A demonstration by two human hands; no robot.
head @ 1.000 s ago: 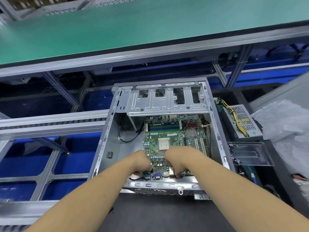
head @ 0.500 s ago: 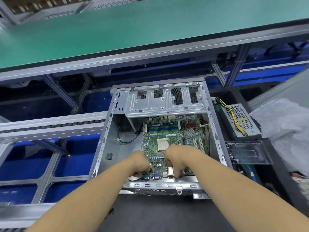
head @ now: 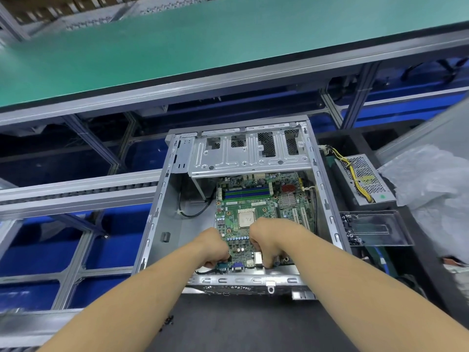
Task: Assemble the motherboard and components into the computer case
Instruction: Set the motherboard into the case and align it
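Observation:
An open grey computer case (head: 162, 214) lies on its side on a dark mat. A green motherboard (head: 256, 207) sits inside it, with its port row against the near wall. My left hand (head: 213, 246) grips the board's near left edge beside the blue ports, fingers curled. My right hand (head: 269, 240) grips the near right part of the board by the silver port block. The fingertips of both hands are hidden behind the knuckles. The drive cage (head: 248, 153) spans the far end of the case.
A power supply (head: 365, 179) with yellow cables lies right of the case. A clear plastic tray (head: 375, 228) sits in front of it, crumpled plastic wrap (head: 431, 179) further right. A green conveyor (head: 203, 47) runs behind. Metal rails (head: 76, 191) and blue bins lie left.
Both hands stay on the near edge of the motherboard with barely any shift. The view has drifted slightly.

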